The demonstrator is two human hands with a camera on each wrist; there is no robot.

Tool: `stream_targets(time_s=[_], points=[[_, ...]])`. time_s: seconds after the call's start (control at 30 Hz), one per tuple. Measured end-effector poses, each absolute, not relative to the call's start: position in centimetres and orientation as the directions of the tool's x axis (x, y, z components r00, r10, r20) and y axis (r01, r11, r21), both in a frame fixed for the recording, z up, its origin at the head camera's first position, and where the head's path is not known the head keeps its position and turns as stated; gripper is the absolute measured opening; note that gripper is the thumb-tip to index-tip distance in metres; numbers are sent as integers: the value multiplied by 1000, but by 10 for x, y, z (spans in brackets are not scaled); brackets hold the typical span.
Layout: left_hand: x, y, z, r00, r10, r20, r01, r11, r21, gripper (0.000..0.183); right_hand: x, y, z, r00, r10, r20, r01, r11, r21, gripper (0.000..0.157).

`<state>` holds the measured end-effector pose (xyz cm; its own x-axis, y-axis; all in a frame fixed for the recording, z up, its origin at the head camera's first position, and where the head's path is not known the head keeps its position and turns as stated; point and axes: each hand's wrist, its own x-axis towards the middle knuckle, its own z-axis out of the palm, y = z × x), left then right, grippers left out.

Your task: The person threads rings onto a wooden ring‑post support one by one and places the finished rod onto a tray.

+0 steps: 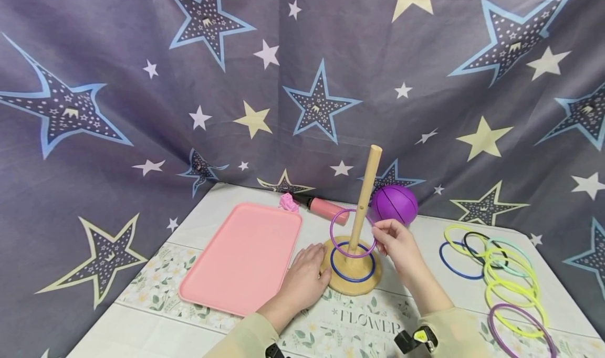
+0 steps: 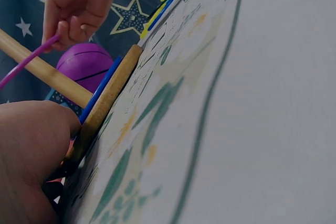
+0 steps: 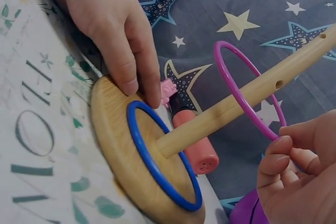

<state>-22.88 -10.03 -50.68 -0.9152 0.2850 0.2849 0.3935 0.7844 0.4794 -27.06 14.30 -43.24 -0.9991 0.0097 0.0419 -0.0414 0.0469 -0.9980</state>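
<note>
Fingertips (image 3: pixel 275 162) of the right hand (image 1: pixel 396 244) are together on the edge of a purple ring (image 3: pixel 227 80), holding it in a light pinch. The ring is around the wooden post (image 1: pixel 368 185), tilted (one side higher than the other), and well below the post's top. Under the grip, a blue ring (image 1: pixel 353 281) lies around the foot of the post on the round base (image 1: pixel 331 279). To the left of the grip, the left hand (image 1: pixel 304 279) rests with fingers straight at the base's rim, apparently to steady it, gripping nothing.

The step in hand looks like bringing the purple ring down the post. The next move would call for levelling it so that it does not bind, lowering it onto the blue one, then parting the fingers; the left hand had best keep the base from rocking.

Just beyond the grip is a purple ball (image 1: pixel 394 204). Farther out to the left are a pink pump (image 1: pixel 326 209), a small pink object (image 1: pixel 288 202) and a pink tray (image 1: pixel 241 258). Well to the right lie loose rings (image 1: pixel 510 305), overlapping, most of them yellow.
</note>
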Motion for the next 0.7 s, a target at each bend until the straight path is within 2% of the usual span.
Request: stream_targets(time_s=[0.2, 0.7], points=[[-230, -100, -507, -909, 288, 302, 406, 775, 485, 56, -269, 144, -442, -1000, 10, 9, -8, 88, -996, 15], [-231, -99, -507, -920, 281, 273, 384, 780, 493, 57, -268, 146, -464, -999, 0, -39, 39, 124, -992, 11]])
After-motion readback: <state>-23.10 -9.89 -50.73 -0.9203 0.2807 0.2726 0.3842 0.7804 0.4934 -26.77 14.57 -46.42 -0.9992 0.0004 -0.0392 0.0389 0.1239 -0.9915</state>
